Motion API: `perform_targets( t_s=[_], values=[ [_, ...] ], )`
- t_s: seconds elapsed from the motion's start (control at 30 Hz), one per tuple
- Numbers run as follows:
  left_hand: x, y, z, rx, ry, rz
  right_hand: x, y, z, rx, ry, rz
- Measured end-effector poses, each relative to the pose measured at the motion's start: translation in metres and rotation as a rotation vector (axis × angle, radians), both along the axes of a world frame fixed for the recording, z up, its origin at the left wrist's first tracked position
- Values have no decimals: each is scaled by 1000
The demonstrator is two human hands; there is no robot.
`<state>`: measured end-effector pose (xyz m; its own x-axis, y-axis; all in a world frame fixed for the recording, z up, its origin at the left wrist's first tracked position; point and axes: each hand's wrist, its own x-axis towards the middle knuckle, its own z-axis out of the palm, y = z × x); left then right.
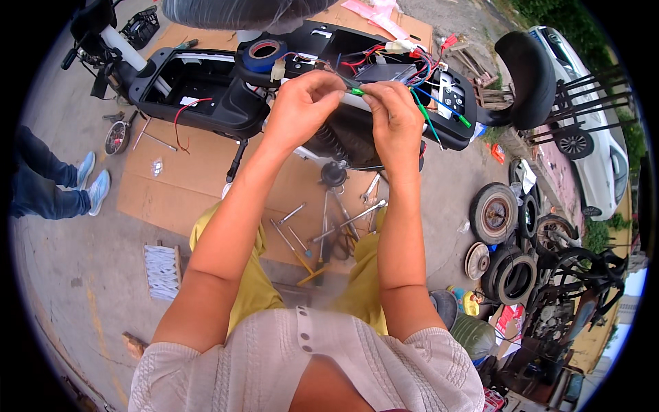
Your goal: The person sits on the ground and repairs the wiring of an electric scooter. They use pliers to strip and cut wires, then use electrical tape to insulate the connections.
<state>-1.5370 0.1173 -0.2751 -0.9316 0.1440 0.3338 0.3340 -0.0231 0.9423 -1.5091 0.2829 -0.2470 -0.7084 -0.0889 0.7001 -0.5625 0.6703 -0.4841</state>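
Note:
A small green wire connector sits between my two hands, over the opened black body of an electric scooter. My left hand pinches at its left end, thumb and fingers together. From the other side my right hand pinches the green piece; its fingertips hide part of it. Just right of that hand hang a green wire and a blue wire ending in a green sleeve. Red and blue wires crowd the open compartment behind. A blue tape roll rests on the body.
Wrenches, a yellow-handled tool and other hand tools lie on cardboard below. A person's legs stand at left. Tyres and wheels are piled at right, near a white car. A padded seat overhangs the far edge.

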Motion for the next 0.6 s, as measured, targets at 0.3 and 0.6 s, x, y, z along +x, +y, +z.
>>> perform_targets(
  t_s=[0.3, 0.6],
  values=[
    [-3, 4, -4, 158, -42, -26, 0, 7, 5, 9, 63, -44],
    [-5, 12, -7, 260, -79, -88, -3, 7, 3, 57, 122, -59]
  ],
)
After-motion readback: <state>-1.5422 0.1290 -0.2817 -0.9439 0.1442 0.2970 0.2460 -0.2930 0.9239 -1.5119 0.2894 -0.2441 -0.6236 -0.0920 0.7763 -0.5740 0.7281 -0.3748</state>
